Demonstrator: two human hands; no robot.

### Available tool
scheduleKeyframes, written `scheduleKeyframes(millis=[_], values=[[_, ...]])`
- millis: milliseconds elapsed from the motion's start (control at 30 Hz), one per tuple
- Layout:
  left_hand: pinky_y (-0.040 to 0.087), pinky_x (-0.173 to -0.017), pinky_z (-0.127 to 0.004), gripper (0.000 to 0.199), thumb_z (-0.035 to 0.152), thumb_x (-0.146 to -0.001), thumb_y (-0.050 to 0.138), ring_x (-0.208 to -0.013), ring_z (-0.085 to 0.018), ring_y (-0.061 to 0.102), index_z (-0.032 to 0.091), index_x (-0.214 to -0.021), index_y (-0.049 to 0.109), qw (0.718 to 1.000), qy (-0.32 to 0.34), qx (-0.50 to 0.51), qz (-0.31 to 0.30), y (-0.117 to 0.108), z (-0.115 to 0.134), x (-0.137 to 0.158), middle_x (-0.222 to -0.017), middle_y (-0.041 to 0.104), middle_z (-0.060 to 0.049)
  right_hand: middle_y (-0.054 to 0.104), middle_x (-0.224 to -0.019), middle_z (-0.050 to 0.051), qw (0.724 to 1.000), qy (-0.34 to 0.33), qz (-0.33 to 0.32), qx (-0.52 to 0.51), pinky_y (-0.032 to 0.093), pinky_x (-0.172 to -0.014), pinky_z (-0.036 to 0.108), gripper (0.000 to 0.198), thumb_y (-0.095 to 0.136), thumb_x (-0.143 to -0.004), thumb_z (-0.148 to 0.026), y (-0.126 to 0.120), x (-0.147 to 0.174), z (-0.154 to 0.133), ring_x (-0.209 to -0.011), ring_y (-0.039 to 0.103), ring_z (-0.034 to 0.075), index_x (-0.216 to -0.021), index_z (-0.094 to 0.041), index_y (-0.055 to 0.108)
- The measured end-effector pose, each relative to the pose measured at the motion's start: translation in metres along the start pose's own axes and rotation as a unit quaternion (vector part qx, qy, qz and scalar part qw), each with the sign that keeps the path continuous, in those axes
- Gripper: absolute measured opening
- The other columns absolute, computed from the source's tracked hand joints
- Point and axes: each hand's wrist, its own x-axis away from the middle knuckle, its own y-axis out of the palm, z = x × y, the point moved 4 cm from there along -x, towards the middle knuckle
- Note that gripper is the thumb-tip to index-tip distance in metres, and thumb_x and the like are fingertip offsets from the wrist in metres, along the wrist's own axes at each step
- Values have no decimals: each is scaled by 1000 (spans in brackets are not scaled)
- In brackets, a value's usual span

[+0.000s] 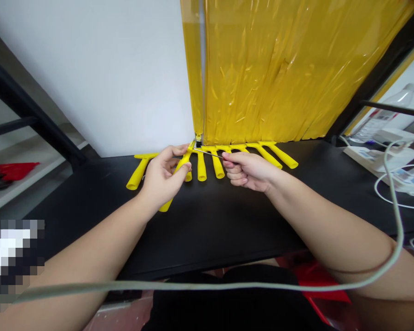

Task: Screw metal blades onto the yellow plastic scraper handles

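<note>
My left hand [160,174] is closed around a yellow plastic T-shaped handle [167,203], held tilted with its head up and its hollow-looking grip end toward me. My right hand [248,171] pinches a thin metal rod [209,153] that points left. The rod's tip reaches the head of the held handle; whether it goes into it I cannot tell. Behind my hands several similar yellow handles [202,171] lie side by side on the black tabletop [207,230]. One more yellow handle [135,178] lies left of my left hand.
A white panel [124,69] and yellow plastic sheeting [279,73] stand along the table's back edge. On the right are a plastic bottle [382,115] and white cables [393,184]. A pale cable [227,287] loops across the foreground over my right arm.
</note>
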Motion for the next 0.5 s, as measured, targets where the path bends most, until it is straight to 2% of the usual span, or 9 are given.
scheduleKeyframes(millis=[67,133,233,300,400,433,467,500], values=[[58,-64,-24,28,30,-82,76,-108,-24,73,21,-100,56,1000,23,-6,-2,-2,3,-1,-143,64,-14,18,-55,-11,1000,17,-10,-10,17,-41,18,41,55,-105,-41,1,1,0,-49,9,8,-71,-21,44],[59,-66,-25,27,30,-83,75,-120,-28,69,21,-100,57,999,44,-10,-10,-4,7,-2,-144,64,-14,17,-56,-11,1000,5,-8,5,17,-41,19,42,57,-104,-44,2,0,1,-49,10,8,-71,-21,43],[60,-68,-25,27,27,-85,73,-119,-27,70,22,-106,57,998,54,-23,-28,-6,8,-3,-144,63,-14,21,-57,-10,992,-81,34,96,18,-44,22,44,59,-102,-51,4,-1,-1,-49,13,8,-72,-22,43],[59,-69,-25,30,24,-85,72,-106,-23,73,22,-111,57,998,44,-30,-30,-7,6,-4,-140,65,-13,30,-59,-7,955,-172,82,227,23,-48,24,43,60,-101,-51,6,1,-5,-51,23,10,-73,-22,46],[58,-68,-25,33,23,-83,73,-87,-16,73,21,-112,57,999,19,-23,-19,-7,3,-4,-128,68,-11,42,-64,-3,861,-276,132,408,29,-56,27,41,58,-102,-48,12,5,-10,-60,38,13,-72,-21,48],[58,-67,-25,33,23,-82,74,-83,-15,72,20,-110,57,1000,10,-17,-17,-7,3,-4,-124,69,-10,43,-65,-2,847,-286,135,428,30,-58,28,43,57,-102,-48,13,6,-10,-62,39,13,-70,-21,46],[58,-66,-25,33,24,-81,75,-80,-14,71,20,-108,57,1000,3,-10,-16,-7,3,-4,-121,69,-10,42,-65,-2,851,-282,131,423,30,-57,28,46,56,-102,-51,13,5,-10,-61,39,13,-69,-21,44],[58,-65,-25,32,25,-80,76,-78,-14,71,19,-106,57,1000,-1,-5,-15,-6,4,-4,-120,69,-10,40,-63,-3,870,-268,121,397,30,-55,28,49,55,-102,-54,12,4,-8,-59,37,13,-68,-22,42]])
